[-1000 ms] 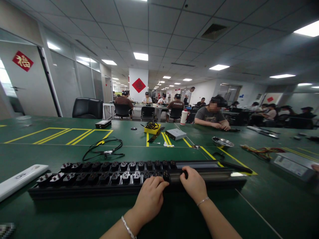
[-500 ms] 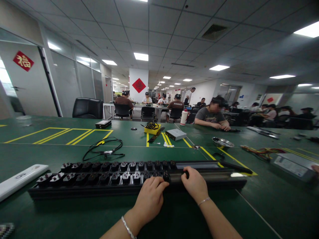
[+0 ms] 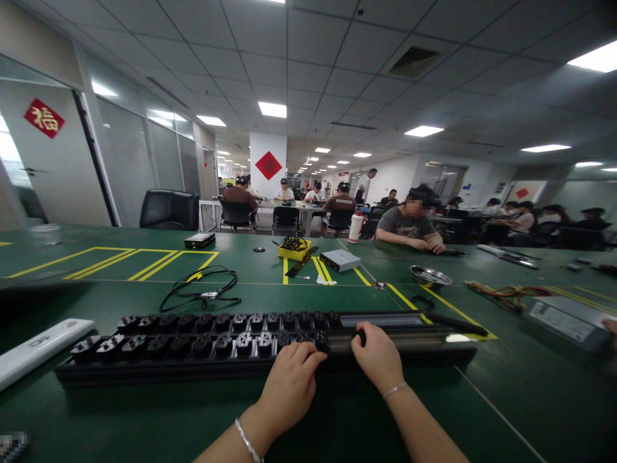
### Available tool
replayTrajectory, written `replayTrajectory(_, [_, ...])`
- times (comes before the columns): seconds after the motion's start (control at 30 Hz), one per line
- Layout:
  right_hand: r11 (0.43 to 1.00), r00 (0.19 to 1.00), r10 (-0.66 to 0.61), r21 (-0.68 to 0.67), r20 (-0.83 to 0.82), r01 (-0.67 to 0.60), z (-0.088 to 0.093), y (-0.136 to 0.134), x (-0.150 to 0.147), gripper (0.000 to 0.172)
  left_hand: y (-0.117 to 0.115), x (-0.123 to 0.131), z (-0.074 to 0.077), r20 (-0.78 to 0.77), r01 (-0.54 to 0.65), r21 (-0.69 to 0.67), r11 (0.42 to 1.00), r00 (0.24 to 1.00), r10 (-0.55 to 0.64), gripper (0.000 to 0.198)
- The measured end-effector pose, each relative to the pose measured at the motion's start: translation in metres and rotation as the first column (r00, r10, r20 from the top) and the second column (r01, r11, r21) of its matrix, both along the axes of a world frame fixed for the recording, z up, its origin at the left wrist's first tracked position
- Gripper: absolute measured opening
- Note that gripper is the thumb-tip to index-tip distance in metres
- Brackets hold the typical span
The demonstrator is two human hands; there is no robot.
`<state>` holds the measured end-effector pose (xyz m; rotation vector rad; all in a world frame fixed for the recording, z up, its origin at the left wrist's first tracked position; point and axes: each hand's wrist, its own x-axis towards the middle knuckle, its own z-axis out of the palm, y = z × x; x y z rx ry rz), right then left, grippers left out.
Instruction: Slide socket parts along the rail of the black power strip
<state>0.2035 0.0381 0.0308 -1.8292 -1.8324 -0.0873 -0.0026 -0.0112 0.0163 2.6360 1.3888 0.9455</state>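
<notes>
A long black rail [image 3: 409,350] lies across the green table [image 3: 144,411] in front of me. Two rows of several small black parts [image 3: 202,333] fill its left half. My left hand [image 3: 292,384] rests on the rail's near edge, fingers curled against the last parts of the front row. My right hand [image 3: 376,357] lies just to its right, fingertips pinched on a small black part [image 3: 359,335] in the rail's groove. The rail's right half shows a bare shiny channel [image 3: 385,319].
A white flat piece [image 3: 38,350] lies at the left edge. A black cable [image 3: 202,289], a yellow box of wires [image 3: 294,247], a grey box [image 3: 340,259], a metal bowl [image 3: 430,276] and coloured wires [image 3: 506,294] sit farther back. A seated person [image 3: 409,225] works across the table; others sit behind.
Nothing has visibly changed except that my right hand has crept very slightly along the rail.
</notes>
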Motion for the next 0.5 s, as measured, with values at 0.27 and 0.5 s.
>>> replayTrajectory(0.27, [0.994, 0.999, -0.010, 0.108, 0.048, 0.005, -0.0043, 0.0033, 0.0075, 0.021, 0.0011, 0.0006, -0.0009, -0.008, -0.008, 0.007, 1.000, 1.000, 0.008, 0.046])
replayTrajectory(0.5, [0.992, 0.998, -0.044, 0.121, 0.046, 0.038, -0.0072, 0.0055, 0.0070, 0.019, 0.0007, 0.0007, -0.0001, -0.027, -0.009, 0.012, 1.000, 1.000, 0.009, 0.046])
